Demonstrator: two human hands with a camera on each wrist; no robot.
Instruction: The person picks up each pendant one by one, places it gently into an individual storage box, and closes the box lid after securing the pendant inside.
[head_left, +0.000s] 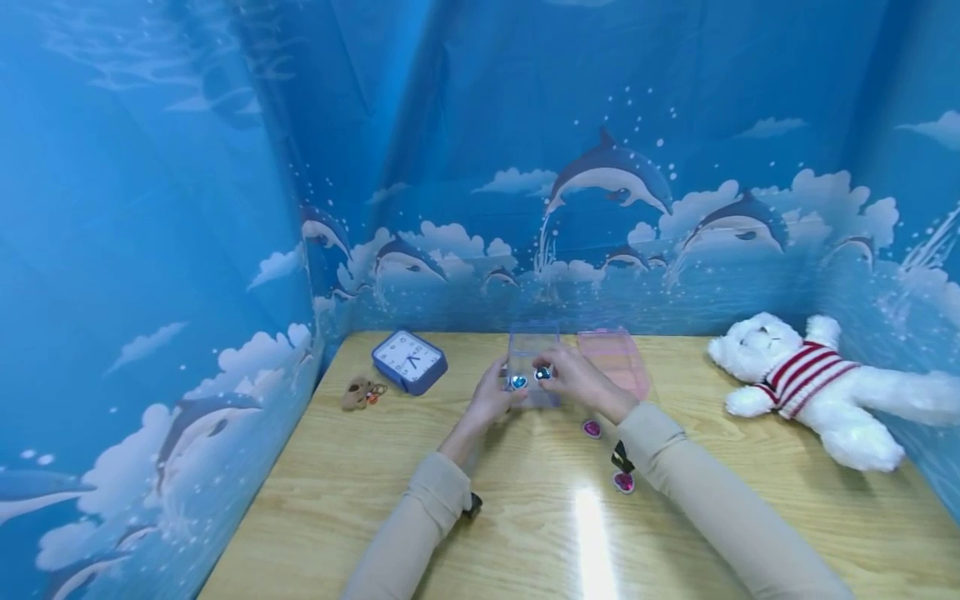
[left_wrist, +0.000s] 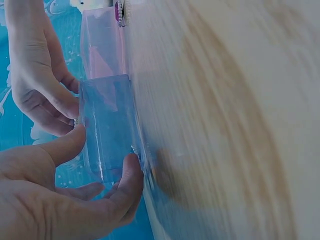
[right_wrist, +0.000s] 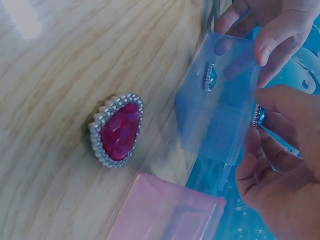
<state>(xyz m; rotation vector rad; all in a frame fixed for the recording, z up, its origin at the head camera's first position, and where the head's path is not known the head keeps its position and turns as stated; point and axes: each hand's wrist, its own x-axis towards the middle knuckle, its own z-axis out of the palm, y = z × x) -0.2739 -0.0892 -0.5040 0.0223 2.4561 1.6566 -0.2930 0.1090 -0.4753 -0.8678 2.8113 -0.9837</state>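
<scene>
A clear bluish plastic box (head_left: 536, 399) stands on the table, its top uncovered. My left hand (head_left: 491, 397) holds the box at its left side, thumb by the rim and fingers along the wall. Inside lies one blue gem with a beaded silver edge (right_wrist: 210, 77), seen through the wall in the right wrist view. Between thumb and fingers my right hand (head_left: 576, 377) pinches a second blue gem (right_wrist: 258, 116), right at the box's open rim.
A pink see-through box (head_left: 617, 360) sits just right of the clear one. Two magenta gems (head_left: 592, 428) lie nearer, beside the right forearm. At left are a blue clock (head_left: 408, 362) and a small brown plush keychain (head_left: 358, 392); a white teddy bear (head_left: 810, 379) lies at right.
</scene>
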